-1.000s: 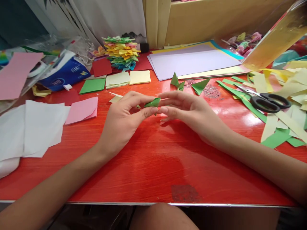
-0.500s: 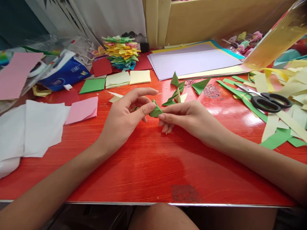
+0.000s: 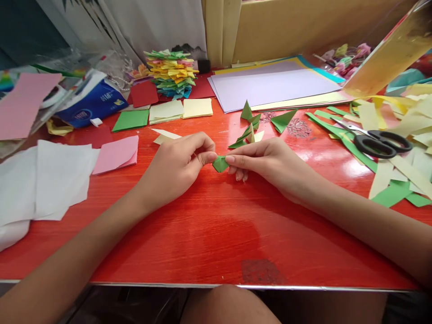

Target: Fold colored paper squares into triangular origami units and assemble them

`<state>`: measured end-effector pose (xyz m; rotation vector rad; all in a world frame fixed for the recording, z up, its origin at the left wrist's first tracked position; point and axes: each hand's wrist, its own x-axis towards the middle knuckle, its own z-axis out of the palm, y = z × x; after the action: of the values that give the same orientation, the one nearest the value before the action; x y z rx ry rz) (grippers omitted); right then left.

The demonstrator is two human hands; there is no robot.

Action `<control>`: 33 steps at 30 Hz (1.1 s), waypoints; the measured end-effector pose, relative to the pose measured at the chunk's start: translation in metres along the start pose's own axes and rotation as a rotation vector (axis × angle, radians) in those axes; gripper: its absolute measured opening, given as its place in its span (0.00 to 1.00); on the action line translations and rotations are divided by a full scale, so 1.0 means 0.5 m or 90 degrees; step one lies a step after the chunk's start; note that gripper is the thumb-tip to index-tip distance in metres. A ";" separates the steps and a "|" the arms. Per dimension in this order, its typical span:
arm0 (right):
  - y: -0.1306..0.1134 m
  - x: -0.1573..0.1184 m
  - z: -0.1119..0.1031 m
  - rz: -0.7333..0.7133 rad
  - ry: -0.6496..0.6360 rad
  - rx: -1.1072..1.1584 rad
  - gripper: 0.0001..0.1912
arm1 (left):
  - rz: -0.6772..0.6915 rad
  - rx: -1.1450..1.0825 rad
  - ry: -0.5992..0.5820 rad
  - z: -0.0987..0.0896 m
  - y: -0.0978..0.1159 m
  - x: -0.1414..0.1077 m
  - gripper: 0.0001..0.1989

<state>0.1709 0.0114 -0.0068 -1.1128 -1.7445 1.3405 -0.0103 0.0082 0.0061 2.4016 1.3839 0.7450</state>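
Between my two hands, just above the red table (image 3: pixel 189 238), is a small folded piece of green paper (image 3: pixel 220 164). My left hand (image 3: pixel 185 164) pinches its left end between thumb and forefinger. The right end sits in the pinch of my right hand (image 3: pixel 266 162), whose lower fingers curl underneath. Part of the paper is hidden by the fingertips. Just beyond my hands lie several folded green paper triangles (image 3: pixel 283 120) and a cream folded piece (image 3: pixel 258 136). Another cream folded paper (image 3: pixel 165 135) lies behind my left hand.
Black-handled scissors (image 3: pixel 381 143) rest on paper scraps (image 3: pixel 398 186) at right. Pink squares (image 3: pixel 116 155), a green stack (image 3: pixel 131 120) and cream stacks (image 3: pixel 165 111) lie left. Behind stand a layered folded-paper tower (image 3: pixel 172 74) and lilac sheets (image 3: pixel 270 85). White sheets (image 3: pixel 62 175) lie far left.
My left fingers, spread with the forefinger extended before, have curled in to pinch the paper's left end. The green paper has turned so that its point faces down toward me.
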 end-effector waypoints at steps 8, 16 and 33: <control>0.002 -0.003 0.001 -0.013 -0.024 -0.062 0.13 | -0.025 -0.049 0.030 0.010 0.005 -0.005 0.02; 0.006 0.002 -0.001 0.013 -0.042 -0.004 0.13 | -0.002 -0.103 0.032 0.011 -0.004 -0.005 0.05; 0.001 -0.003 -0.009 0.064 -0.196 0.151 0.14 | 0.234 0.070 0.082 0.016 -0.005 -0.016 0.06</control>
<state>0.1758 0.0118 -0.0061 -0.9081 -1.6994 1.8066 -0.0107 0.0029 -0.0040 2.7787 1.0601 0.9477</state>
